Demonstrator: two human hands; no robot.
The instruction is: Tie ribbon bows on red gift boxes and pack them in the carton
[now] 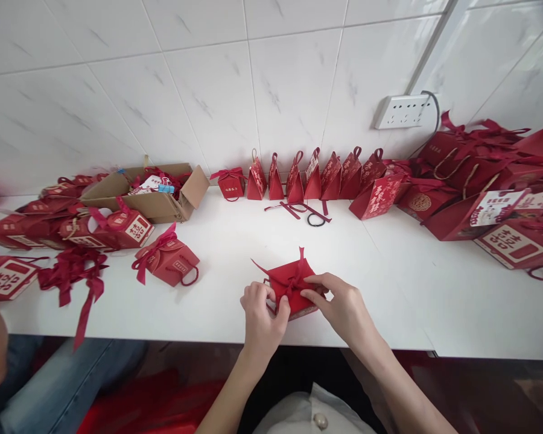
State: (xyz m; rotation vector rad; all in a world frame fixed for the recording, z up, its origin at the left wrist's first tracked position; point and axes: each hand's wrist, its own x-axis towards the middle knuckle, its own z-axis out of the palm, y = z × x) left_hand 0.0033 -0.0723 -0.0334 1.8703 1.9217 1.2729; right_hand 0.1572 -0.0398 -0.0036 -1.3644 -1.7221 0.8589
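A small red gift box (288, 280) with a red ribbon (298, 270) sits near the front edge of the white table (235, 241). My left hand (261, 316) pinches the ribbon at the box's left side, fingers closed. My right hand (341, 306) grips the ribbon from the right, fingers curled over the box's top. The ribbon's ends stick up and out to the left.
A row of red pyramid boxes (298, 178) lines the tiled wall. A cardboard carton (149, 196) and red boxes (165, 260) lie left; red bags (479, 181) pile at right under a power strip (403, 111). Another person's jeans-clad leg (63, 380) shows lower left.
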